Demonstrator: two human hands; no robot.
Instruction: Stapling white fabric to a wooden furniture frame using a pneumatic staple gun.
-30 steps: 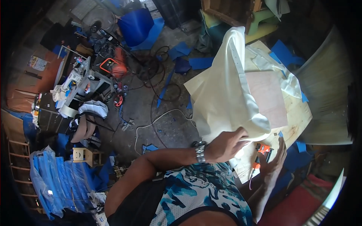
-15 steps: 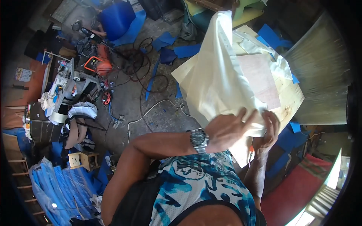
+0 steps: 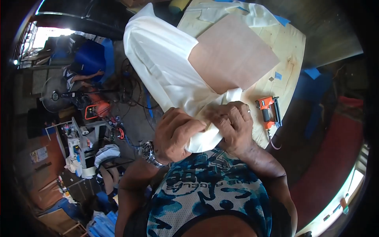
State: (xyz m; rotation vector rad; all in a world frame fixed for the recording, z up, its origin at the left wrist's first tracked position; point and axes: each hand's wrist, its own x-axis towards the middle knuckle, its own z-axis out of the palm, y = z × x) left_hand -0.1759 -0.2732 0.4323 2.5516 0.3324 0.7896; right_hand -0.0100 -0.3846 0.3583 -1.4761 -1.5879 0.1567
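A large piece of cream-white fabric drapes over the left part of a pale wooden board and hangs off its side. Its near end is bunched up in front of my chest. My left hand, with a watch on the wrist, is closed on the gathered cloth. Beside it my right hand pinches the same fabric, fingers bent. A square of thin brownish plywood lies on the board, partly under the fabric. To the right of my right hand rests an orange and black staple gun with a hose attached.
Another person is at the far left by a blue sheet. A red-orange compressor, dark hoses and a cluttered bench stand on the left. A red cloth-covered surface runs along the right.
My view has shifted, bringing the plywood square and staple gun into plain sight. The raised fabric has come down to the left, and both hands have gathered its near end.
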